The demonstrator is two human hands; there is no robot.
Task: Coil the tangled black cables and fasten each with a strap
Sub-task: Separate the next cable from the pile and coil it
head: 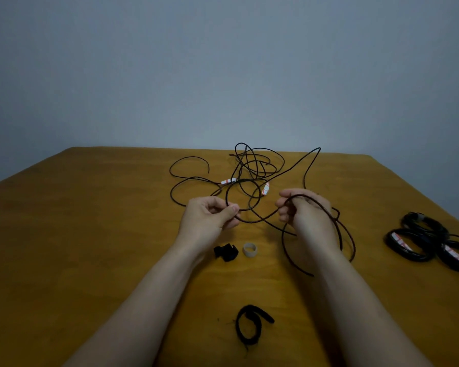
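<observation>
Both hands (260, 213) grip thin black cable (257, 168), still loosely tangled.

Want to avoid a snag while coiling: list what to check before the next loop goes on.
1. Right hand grips the loops of cable made so far: ok.
2. Left hand pinches the cable ahead of the loops: ok.
3. Cable yet to be wound runs free of the tangle: not ok, it crosses itself many times there.
4. Strap lies ready on the table near the person: ok.
5. Finished coils lie apart from the working cable: ok.
6. Cable's free end found: cannot tell.
</observation>
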